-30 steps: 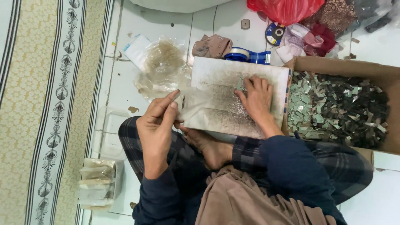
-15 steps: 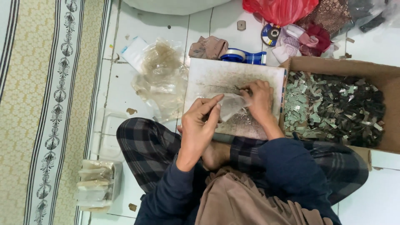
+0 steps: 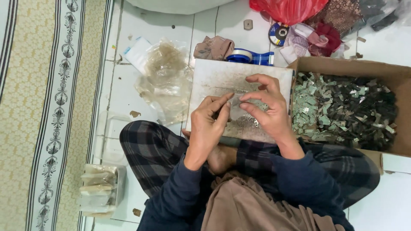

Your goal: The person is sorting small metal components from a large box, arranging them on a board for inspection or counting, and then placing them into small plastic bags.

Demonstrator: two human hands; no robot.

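Grey work surface: a flat, pale grey scuffed board [image 3: 222, 81] lay across the seated person's lap at the centre of the frame, dusted with small specks and tiny metal pieces.
Risk: the small clear plastic packet [image 3: 239, 102] looked light and slippery; in my judgement a loose pinch could have let it slide off the board's lower edge towards the plaid trouser legs [image 3: 150, 154], scattering whatever small parts it held.
Second risk: the open brown cardboard box [image 3: 398, 77] of small grey-green and black metal clips sat touching the board's right edge, so a nudge of the right forearm could have tipped clips out.
Left hand [image 3: 207, 124]: fingers were drawn together at the tips, index and thumb pinching the packet's left end, just right of frame centre.
Right hand [image 3: 267, 107]: fingers were curled, with thumb and forefinger closed on the packet's right end; the other fingers arched above it, not touching the board.
Packet position: held between both hands just above the board's middle; whether it rested on the board I could not tell.
Nearby: crumpled clear plastic bags [image 3: 165, 79] lay left of the board, and a blue tape dispenser [image 3: 250, 57] lay just above its top edge.
Lower left: a stack of filled clear packets [image 3: 100, 190] rested beside the patterned beige rug [image 3: 30, 107].
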